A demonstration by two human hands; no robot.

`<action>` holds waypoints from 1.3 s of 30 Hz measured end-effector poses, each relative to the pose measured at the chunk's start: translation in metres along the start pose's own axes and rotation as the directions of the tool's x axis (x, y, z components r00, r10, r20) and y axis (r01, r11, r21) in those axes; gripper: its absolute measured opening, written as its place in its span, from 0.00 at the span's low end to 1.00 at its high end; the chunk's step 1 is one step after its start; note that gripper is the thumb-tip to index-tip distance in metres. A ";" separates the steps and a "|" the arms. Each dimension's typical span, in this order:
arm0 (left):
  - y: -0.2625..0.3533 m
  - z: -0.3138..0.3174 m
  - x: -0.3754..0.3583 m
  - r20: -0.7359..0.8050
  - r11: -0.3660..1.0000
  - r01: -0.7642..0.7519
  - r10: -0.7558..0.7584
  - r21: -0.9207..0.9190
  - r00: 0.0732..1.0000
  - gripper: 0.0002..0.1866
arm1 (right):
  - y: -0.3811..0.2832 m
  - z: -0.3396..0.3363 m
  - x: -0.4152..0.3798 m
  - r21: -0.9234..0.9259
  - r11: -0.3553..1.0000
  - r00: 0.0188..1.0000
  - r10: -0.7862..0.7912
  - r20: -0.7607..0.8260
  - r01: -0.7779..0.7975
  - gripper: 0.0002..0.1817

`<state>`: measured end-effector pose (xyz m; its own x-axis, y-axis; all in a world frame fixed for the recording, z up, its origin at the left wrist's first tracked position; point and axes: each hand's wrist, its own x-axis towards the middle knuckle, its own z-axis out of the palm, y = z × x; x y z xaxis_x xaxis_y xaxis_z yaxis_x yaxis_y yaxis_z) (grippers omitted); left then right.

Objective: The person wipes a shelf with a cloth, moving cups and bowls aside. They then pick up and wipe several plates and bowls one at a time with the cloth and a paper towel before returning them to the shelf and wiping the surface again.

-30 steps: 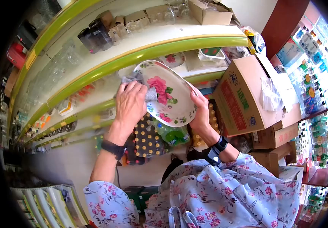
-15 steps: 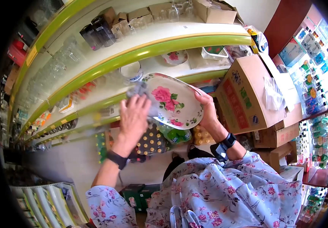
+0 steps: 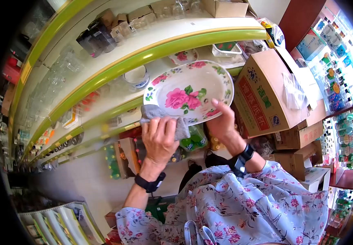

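Observation:
An oval white plate (image 3: 172, 81) with pink roses and green leaves is tilted toward me in front of the shelves. My right hand (image 3: 223, 122) grips its lower right rim, thumb over the face and fingers hidden behind. A grey cloth (image 3: 154, 112) is bunched in my left hand (image 3: 160, 139), whose fingers curl over it. The cloth touches the plate's lower left edge. Behind the plate, a white bowl (image 3: 137, 77) with a blue band and another rose-patterned plate (image 3: 183, 56) sit on the shelf.
Shelves with a green front rail (image 3: 152, 53) hold glassware and dark boxes (image 3: 97, 43). To the right stands a large cardboard box (image 3: 262, 94) on other cartons. Green bottles (image 3: 195, 139) are on the floor below the plate. Bottles fill the far-right shelves (image 3: 342, 106).
The plate has turned more face-on and shifted slightly right and up. My left hand and the cloth have moved right and down to its lower edge.

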<state>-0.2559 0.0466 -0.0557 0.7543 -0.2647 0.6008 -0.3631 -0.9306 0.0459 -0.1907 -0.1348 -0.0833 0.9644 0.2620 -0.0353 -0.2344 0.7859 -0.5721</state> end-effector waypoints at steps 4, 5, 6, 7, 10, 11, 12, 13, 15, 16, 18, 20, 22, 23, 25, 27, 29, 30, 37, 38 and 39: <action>0.043 0.014 0.005 -0.030 0.991 0.022 -0.026 -0.129 0.999 0.19 | 0.021 0.012 -0.015 0.073 0.996 0.977 -0.032 -0.209 0.048 0.28; 0.051 0.012 0.007 0.067 0.979 0.078 -0.067 -0.190 0.996 0.21 | 0.011 0.009 -0.011 0.156 0.987 0.973 0.066 -0.221 -0.031 0.25; 0.052 0.010 0.007 0.115 0.982 0.052 -0.031 -0.180 0.993 0.23 | 0.005 0.009 -0.007 0.227 0.974 0.966 0.067 -0.248 -0.009 0.22; 0.052 0.008 0.007 0.164 0.985 0.024 0.004 -0.173 0.986 0.25 | 0.003 0.007 -0.006 0.234 0.972 0.958 0.053 -0.281 0.015 0.23; 0.029 -0.007 0.012 0.303 0.997 -0.060 0.073 -0.051 0.950 0.31 | -0.003 0.006 -0.003 0.272 0.959 0.922 0.037 -0.385 0.075 0.22; 0.022 -0.008 0.016 0.296 0.998 -0.062 0.056 0.011 0.954 0.30 | -0.003 0.006 -0.004 0.264 0.961 0.911 0.033 -0.411 0.085 0.22; 0.020 -0.011 0.021 0.290 0.998 -0.051 0.040 0.031 0.956 0.30 | -0.002 0.006 -0.005 0.257 0.962 0.901 0.029 -0.432 0.093 0.21; 0.019 -0.012 0.026 0.282 0.998 -0.040 0.023 0.055 0.959 0.30 | -0.002 0.007 -0.004 0.251 0.963 0.892 0.026 -0.451 0.099 0.21; 0.026 -0.007 0.026 0.309 1.000 -0.031 0.028 0.005 0.951 0.28 | 0.000 0.009 -0.002 0.262 0.956 0.900 -0.006 -0.436 0.133 0.19; 0.030 -0.003 0.024 0.321 1.000 -0.023 0.028 -0.019 0.947 0.28 | 0.004 0.004 0.001 0.252 0.957 0.912 -0.032 -0.408 0.146 0.19; 0.043 0.007 0.021 0.307 0.972 0.016 0.059 -0.236 0.950 0.31 | 0.005 0.002 0.000 0.217 0.971 0.928 -0.013 -0.372 0.101 0.19; 0.051 0.010 0.024 0.342 0.913 0.086 0.061 -0.398 0.938 0.37 | 0.003 0.000 -0.011 0.160 0.987 0.926 0.081 -0.369 -0.022 0.19; 0.052 0.011 0.028 0.347 0.884 0.135 0.033 -0.448 0.937 0.40 | 0.004 -0.005 -0.012 0.123 0.992 0.918 0.051 -0.394 -0.002 0.18; 0.052 0.011 0.028 0.347 0.868 0.156 0.020 -0.471 0.938 0.42 | 0.004 -0.006 -0.011 0.104 0.994 0.915 0.034 -0.403 0.009 0.18; 0.050 0.013 0.023 0.357 0.870 0.147 0.036 -0.471 0.933 0.44 | -0.007 0.008 -0.012 0.168 0.986 0.921 0.054 -0.387 0.013 0.19; 0.049 0.002 0.020 0.396 0.914 0.080 0.092 -0.397 0.914 0.43 | -0.009 0.013 -0.013 0.196 0.981 0.902 0.093 -0.421 -0.010 0.20; 0.036 0.007 0.005 0.394 0.976 -0.001 0.089 -0.217 0.915 0.42 | -0.007 0.007 -0.013 0.195 0.980 0.896 0.051 -0.441 0.040 0.20; 0.032 0.005 0.002 0.396 0.980 -0.012 0.092 -0.200 0.914 0.42 | -0.009 0.008 -0.012 0.189 0.980 0.903 0.029 -0.428 0.059 0.20; 0.056 0.014 0.013 0.322 0.869 0.099 0.071 -0.484 0.944 0.46 | -0.003 0.009 -0.010 0.034 0.999 0.920 -0.026 -0.390 0.042 0.22; 0.061 0.014 0.018 0.304 0.864 0.106 0.056 -0.493 0.951 0.46 | -0.008 0.019 -0.015 0.050 0.999 0.928 0.005 -0.373 0.015 0.22; 0.064 0.014 0.025 0.284 0.859 0.111 0.041 -0.500 0.958 0.46 | -0.011 0.024 -0.018 0.065 0.998 0.935 0.034 -0.353 -0.012 0.22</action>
<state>-0.2527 -0.0231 -0.0485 0.8629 -0.3639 0.3507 -0.5016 -0.7019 0.5057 -0.2079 -0.1346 -0.0566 0.9369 0.0743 -0.3416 -0.2534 0.8175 -0.5172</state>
